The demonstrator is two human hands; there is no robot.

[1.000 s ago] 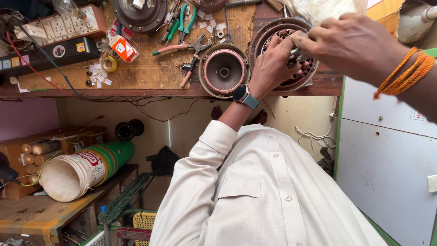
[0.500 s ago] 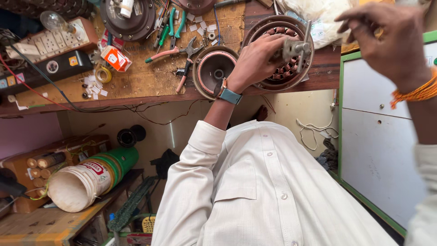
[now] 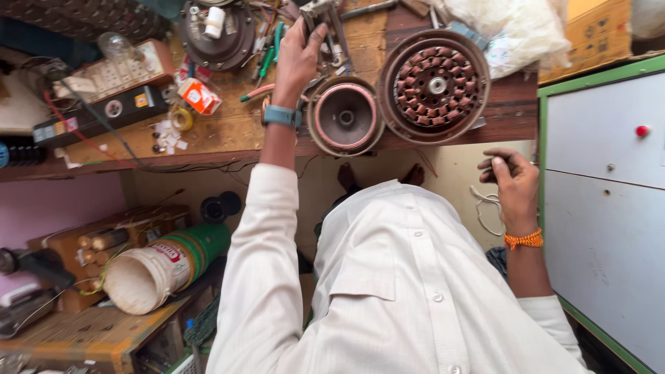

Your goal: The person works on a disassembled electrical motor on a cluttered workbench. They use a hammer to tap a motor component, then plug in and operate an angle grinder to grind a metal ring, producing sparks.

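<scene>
Clearly, your left hand (image 3: 296, 59) is closed on a metal puller tool (image 3: 325, 21) at the far side of the wooden bench (image 3: 228, 131).
Rigid, heavy steel: grip its body. Your right hand (image 3: 511, 181) hangs curled below the edge; contents unclear. Motor housing (image 3: 344, 116) and wound stator (image 3: 434, 84) crowd the near edge.

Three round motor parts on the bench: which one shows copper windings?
The large round stator at the bench's front edge, farthest right: a ring of reddish copper coils. The bowl-shaped cover beside it and the dark round housing show none.
</scene>
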